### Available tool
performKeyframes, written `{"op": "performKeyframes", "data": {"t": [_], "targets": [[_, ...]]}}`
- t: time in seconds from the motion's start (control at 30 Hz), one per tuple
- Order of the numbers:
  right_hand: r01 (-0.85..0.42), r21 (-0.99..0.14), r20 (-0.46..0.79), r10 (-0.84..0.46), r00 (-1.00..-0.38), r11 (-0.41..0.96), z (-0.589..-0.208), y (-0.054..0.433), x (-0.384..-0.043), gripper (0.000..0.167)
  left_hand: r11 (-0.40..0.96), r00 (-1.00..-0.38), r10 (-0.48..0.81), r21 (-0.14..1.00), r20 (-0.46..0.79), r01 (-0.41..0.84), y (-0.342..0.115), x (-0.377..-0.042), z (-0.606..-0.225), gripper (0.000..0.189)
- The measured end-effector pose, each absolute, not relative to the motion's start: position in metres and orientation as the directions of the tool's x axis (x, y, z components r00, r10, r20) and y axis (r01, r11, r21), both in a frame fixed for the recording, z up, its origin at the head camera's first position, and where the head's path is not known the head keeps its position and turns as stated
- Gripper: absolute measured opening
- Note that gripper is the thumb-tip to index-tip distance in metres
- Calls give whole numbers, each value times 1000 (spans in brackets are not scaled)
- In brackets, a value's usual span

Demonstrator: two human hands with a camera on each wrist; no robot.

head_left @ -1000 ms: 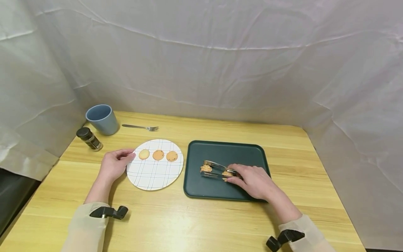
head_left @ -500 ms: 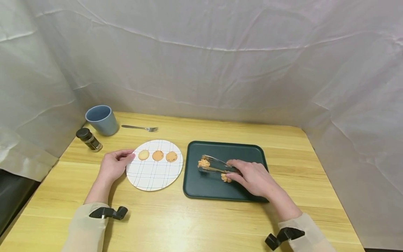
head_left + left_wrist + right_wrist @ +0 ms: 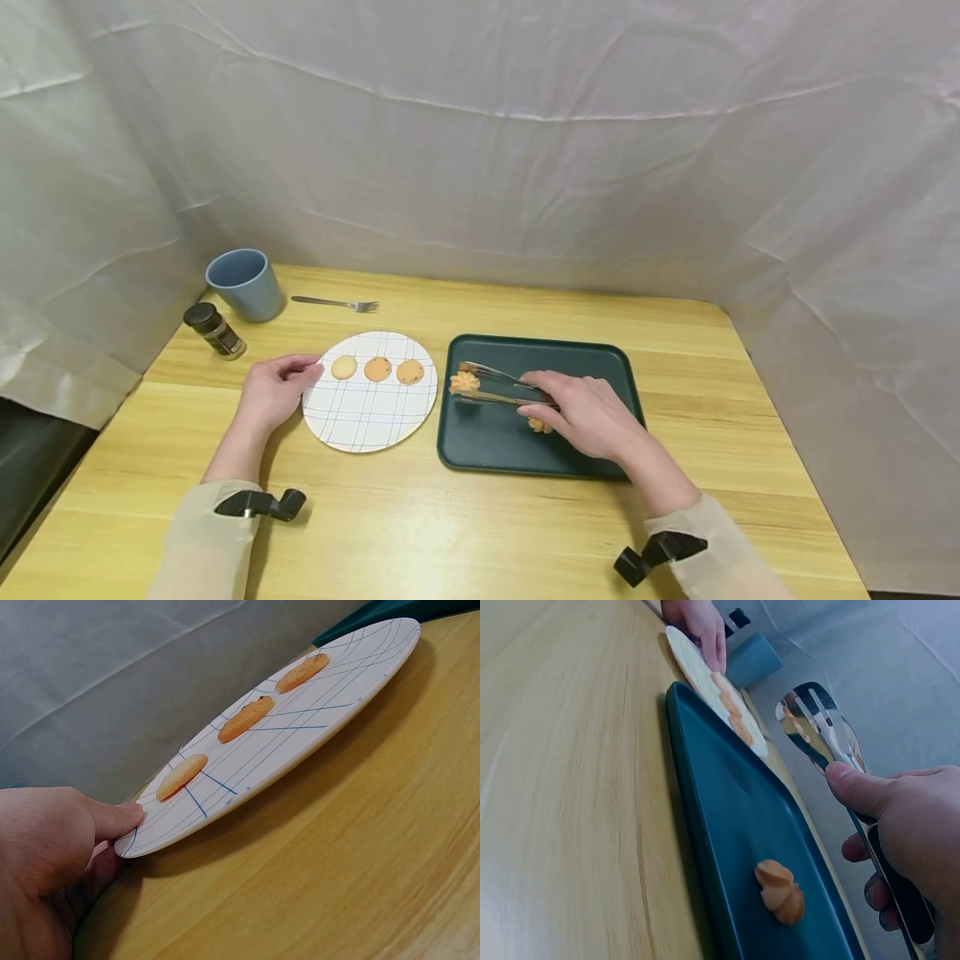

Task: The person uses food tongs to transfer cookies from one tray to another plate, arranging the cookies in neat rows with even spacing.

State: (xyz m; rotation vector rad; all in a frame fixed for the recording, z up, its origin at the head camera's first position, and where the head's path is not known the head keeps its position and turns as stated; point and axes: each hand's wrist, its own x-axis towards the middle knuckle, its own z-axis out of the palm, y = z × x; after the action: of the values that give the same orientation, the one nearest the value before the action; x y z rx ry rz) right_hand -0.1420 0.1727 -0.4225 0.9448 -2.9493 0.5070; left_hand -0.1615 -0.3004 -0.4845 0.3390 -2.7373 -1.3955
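My left hand point(image 3: 272, 390) pinches the left rim of a white plate point(image 3: 360, 425) with a blue grid, thumb on top, as the left wrist view shows. Across the plate lies a row of three round cookies, among them a pale cookie point(image 3: 182, 777). With my right hand point(image 3: 588, 415) I grip metal serving tongs point(image 3: 826, 724) by their dark handle. A swirled cookie point(image 3: 465, 382) sits between the tong tips, raised over the left part of the dark green tray point(image 3: 487, 450). Another swirled cookie point(image 3: 781, 892) lies on the tray below my right hand.
Behind the plate a fork point(image 3: 334, 303) lies on the wooden table point(image 3: 420, 533). A blue cup point(image 3: 246, 285) stands at the back left, beside a black-capped spice jar point(image 3: 215, 331). Pale fabric point(image 3: 480, 150) hangs round the back and sides.
My right hand has lifted the tongs and moved them left, carrying the swirled cookie away from the tray's middle. The left hand and the plate have stayed in place.
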Motion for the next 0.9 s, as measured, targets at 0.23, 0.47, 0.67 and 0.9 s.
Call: {"op": "performKeyframes", "data": {"t": [0.23, 0.47, 0.67, 0.9], "targets": [[-586, -313, 103, -587, -803, 747, -425, 158, -144, 55, 569, -973, -221, 803, -60, -178, -300, -161, -484, 41], [-619, -306, 112, -618, -778, 724, -429, 142, -147, 52, 574, -976, -215, 802, -47, -165, -302, -163, -485, 40], [-640, -300, 107, -642, -759, 707, -433, 127, -149, 51, 575, -977, -209, 803, -43, -158, -302, -163, -486, 40], [-655, -301, 90, -663, -743, 693, -440, 112, -151, 51, 570, -976, -212, 804, -55, -169, -302, -163, -486, 40]]}}
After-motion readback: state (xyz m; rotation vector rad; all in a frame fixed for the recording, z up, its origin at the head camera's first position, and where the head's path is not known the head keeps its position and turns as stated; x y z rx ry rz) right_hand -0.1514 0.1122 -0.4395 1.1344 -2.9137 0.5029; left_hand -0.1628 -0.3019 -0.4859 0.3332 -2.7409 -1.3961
